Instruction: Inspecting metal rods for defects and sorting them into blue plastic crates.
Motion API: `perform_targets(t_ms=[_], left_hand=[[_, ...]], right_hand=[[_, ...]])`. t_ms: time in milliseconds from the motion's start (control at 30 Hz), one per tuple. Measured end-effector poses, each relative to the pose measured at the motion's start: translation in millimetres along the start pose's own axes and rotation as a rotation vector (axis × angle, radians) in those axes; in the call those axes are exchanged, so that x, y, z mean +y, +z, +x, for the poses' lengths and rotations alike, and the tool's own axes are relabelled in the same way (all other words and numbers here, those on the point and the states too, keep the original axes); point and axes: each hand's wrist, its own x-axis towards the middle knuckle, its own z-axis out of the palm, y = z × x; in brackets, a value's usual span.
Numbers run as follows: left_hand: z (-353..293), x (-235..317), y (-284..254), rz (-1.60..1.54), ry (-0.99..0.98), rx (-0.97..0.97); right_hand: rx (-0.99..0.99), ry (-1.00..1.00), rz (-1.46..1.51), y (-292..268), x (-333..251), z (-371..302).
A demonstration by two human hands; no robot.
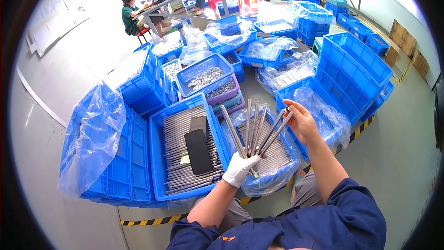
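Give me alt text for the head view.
A white-gloved left hand holds a fan of metal rods, the bare right hand at their upper ends. Left of them, a blue crate holds more rods under a flat black object.

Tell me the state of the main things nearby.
Slim silver metal rods: fanned, gripped low.
White-gloved left hand: closed around the rods.
Bare right hand: at rods' upper ends, grip unclear.
Blue rectangular plastic bin: open, filled with similar rods.
Flat black rectangular object: lying on those.
Blue perforated plastic basket: open, holding small silver parts.
Clear plastic bag: draped over blue bins.
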Motion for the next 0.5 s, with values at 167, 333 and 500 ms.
perform_targets(t_ms=[167, 333, 500], left_hand=[[0.1, -0.1, -0.4, 0.011, -0.008, -0.016], [-0.5, 1.6, 0.8, -0.015, 0.014, 0.011], [-1.7, 3.6, 0.7, -0.022, -0.032, 0.013]], right_hand=[[-0.032, -0.009, 0.0, 1.6, -8.2, -3.5], [-0.038, -0.044, -0.232, 5.5, -10.7, -6.9], [0.029, -0.29, -0.645, 13.8, -4.9, -12.9]])
